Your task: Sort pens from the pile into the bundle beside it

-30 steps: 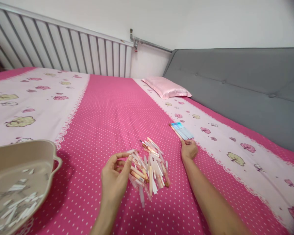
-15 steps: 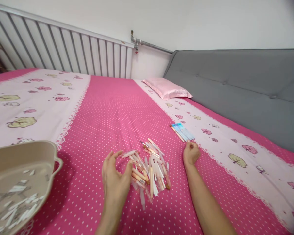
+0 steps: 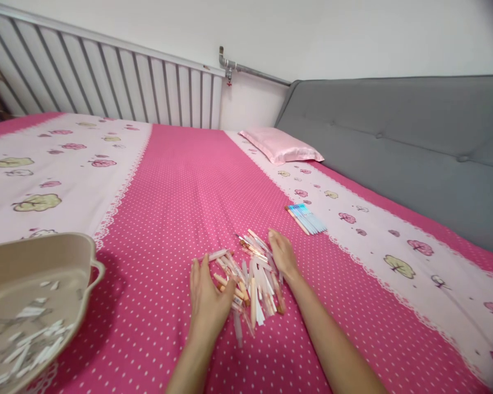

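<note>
Two grips (image 3: 208,300) (image 3: 282,255), one pen pile (image 3: 259,279)

"Where does the camera sit?"
"On the person's head, looking forward and down across the bed (image 3: 176,180)."
"How near?"
"Close above the left hand (image 3: 211,298) and right hand (image 3: 282,253); both forearms (image 3: 332,334) enter from the bottom edge. The radiator (image 3: 107,82) stands farther off, and the gray headboard (image 3: 402,115) runs along the right."

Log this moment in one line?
left hand: at pile of slim pink and tan sticks | right hand: at pile's right edge | slim blue sticks: in row, apart
</note>
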Action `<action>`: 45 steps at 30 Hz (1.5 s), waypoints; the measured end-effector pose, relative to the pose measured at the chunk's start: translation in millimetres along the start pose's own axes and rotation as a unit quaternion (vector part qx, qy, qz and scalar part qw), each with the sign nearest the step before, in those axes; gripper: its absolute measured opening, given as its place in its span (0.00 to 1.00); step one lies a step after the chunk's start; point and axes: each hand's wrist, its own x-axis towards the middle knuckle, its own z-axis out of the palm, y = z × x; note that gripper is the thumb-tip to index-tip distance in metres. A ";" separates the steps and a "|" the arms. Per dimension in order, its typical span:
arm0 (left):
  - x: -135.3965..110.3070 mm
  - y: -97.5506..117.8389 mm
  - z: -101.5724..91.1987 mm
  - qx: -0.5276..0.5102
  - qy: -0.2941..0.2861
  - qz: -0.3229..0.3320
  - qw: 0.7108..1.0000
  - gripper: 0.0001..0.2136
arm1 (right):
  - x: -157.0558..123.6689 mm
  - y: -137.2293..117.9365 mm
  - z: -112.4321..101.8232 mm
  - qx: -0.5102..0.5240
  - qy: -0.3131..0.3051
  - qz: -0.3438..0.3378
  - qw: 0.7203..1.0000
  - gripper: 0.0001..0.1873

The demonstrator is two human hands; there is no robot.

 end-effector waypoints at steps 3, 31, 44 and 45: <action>-1.3 0.6 2.8 0.011 0.009 0.016 1.000 0.37 | -7.6 -7.2 7.2 -0.017 -0.075 -0.037 0.996 0.32; -1.3 -7.0 6.7 0.005 0.023 0.080 0.997 0.32 | -28.4 -55.5 -4.9 0.051 -0.248 -0.218 0.942 0.22; -2.2 -1.9 2.6 0.011 0.000 0.062 0.998 0.32 | -28.9 -48.7 5.0 0.008 -0.142 -0.160 0.977 0.19; -2.4 -1.5 2.3 0.013 -0.001 0.062 0.998 0.32 | -28.5 -47.1 5.5 -0.008 -0.129 -0.151 0.980 0.20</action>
